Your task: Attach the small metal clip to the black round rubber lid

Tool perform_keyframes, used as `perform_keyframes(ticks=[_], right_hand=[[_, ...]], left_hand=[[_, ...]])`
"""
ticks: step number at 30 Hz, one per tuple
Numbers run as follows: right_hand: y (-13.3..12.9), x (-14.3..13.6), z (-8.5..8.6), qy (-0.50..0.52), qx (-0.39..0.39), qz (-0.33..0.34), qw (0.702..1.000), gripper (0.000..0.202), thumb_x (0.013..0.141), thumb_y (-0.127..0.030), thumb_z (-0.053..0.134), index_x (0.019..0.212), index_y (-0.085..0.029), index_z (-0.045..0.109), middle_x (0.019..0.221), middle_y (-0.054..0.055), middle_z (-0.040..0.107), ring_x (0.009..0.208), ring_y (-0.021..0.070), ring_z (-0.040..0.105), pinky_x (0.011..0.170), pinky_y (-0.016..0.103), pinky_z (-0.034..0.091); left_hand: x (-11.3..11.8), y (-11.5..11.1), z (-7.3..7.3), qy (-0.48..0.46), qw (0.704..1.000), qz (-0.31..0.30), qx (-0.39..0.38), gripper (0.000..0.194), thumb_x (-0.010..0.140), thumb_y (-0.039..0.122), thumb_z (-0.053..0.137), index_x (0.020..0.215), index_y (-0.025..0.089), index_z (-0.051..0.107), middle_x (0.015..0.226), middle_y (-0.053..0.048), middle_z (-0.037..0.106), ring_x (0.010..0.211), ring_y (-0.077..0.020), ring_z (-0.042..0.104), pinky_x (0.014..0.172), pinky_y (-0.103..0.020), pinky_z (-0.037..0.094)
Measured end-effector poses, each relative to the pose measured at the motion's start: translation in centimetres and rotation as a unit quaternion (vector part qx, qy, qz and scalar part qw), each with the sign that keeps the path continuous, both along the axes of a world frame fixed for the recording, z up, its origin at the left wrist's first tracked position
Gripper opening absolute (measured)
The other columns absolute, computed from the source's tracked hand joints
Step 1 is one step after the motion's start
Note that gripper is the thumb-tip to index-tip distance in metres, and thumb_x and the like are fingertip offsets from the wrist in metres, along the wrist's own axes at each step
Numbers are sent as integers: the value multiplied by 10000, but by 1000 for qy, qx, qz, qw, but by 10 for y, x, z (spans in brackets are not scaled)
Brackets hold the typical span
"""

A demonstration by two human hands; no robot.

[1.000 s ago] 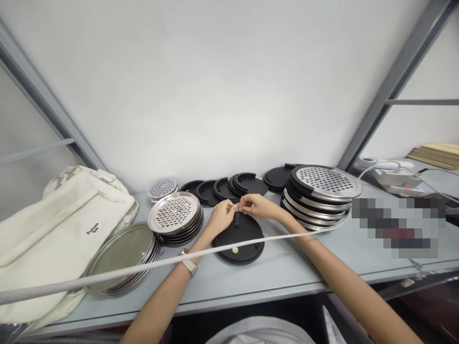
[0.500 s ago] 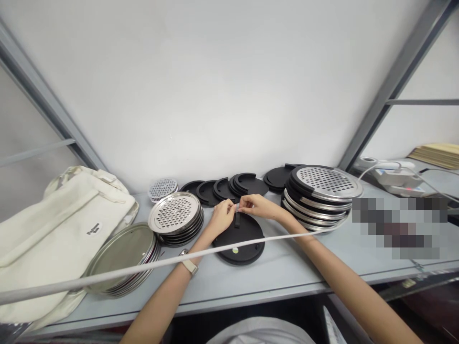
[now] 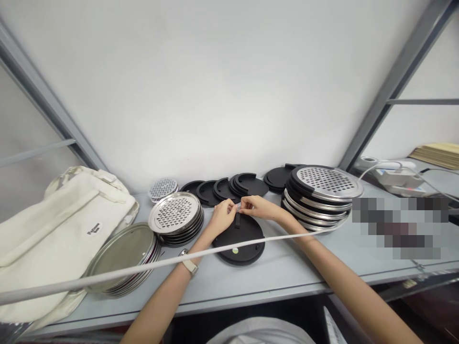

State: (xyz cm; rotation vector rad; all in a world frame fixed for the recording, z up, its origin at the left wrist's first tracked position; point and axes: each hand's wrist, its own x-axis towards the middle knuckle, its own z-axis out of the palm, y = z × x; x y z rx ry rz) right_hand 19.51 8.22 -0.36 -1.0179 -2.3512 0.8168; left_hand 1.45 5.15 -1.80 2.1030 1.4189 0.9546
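A round black disc [image 3: 236,239] with a small green-white sticker and a short black strip [image 3: 237,220] lies on the grey table [image 3: 279,272]. Over its far edge, my left hand [image 3: 224,214] and my right hand [image 3: 253,206] nearly meet, fingertips pinched. Between them is something small and pale, too tiny to make out. To the left stands a stack of perforated metal discs [image 3: 175,213]. A taller stack of metal discs with black rims [image 3: 324,182] is on the right.
Several black discs [image 3: 224,189] line the wall. Metal plates [image 3: 124,258] and cream cloth bags [image 3: 64,229] lie left. A white cord [image 3: 158,260] crosses in front of my forearms. At the right are a white device [image 3: 398,177] and boards [image 3: 437,155].
Both hands have shifted very slightly to the right, still pinched together above the black disc. Everything else looks the same.
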Motion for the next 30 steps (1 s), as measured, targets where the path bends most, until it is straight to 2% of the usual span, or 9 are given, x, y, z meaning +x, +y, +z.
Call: perform_keyframes(ticks=[8,14,19,30], right_hand=[[-4,2,4,-18,-22,-18,999,233,777,-378,570,671,-184,497,637,-11,546,597,120,468,539,231,357],[-7,6,11,-9,-57,4,998,118,748,-284,579,723,-177,534,708,19,635,678,152,568,601,249,434],[-8,6,13,-5,-57,3,998,98,744,-270,563,752,-173,557,753,46,669,698,168,605,622,261,458],[-9,8,17,-10,-52,15,998,128,758,-297,563,729,-174,538,688,20,619,649,151,561,580,248,431]], left_hand=[[0,1,-1,9,1000,3,5,120,852,220,500,742,175,518,741,7,587,728,-139,554,689,-253,416],[0,0,-2,19,1000,-3,9,97,846,201,511,753,178,520,751,5,588,764,-151,562,718,-270,420],[0,-1,-2,26,999,-5,17,114,867,189,480,756,181,504,792,-4,584,796,-157,555,763,-296,417],[1,-1,-3,27,999,-7,30,136,881,198,464,747,182,474,795,-6,569,789,-160,545,771,-307,407]])
